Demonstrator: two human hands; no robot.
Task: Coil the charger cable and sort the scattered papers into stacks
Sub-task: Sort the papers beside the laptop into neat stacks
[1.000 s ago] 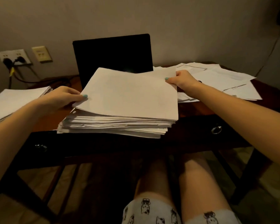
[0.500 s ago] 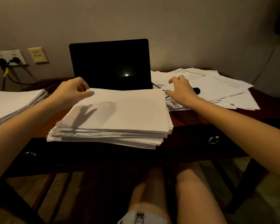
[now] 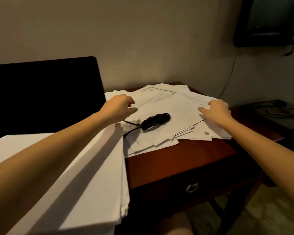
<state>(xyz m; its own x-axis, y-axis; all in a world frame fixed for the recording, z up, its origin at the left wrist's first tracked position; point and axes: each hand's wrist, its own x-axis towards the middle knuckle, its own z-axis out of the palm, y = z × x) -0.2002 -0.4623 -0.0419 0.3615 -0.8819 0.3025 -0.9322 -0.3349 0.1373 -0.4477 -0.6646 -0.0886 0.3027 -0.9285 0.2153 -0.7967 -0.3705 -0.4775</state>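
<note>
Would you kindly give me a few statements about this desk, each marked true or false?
1. The black charger cable lies on the scattered papers. True.
2. The left hand grips the cable. False: it holds nothing and is beside the cable, apart from it.
3. The right hand rests on the right side of the scattered papers. True.
4. The laptop screen shows a document. False: it is dark.
5. The tall paper stack sits to the right of the scattered papers. False: it sits to their left.
</note>
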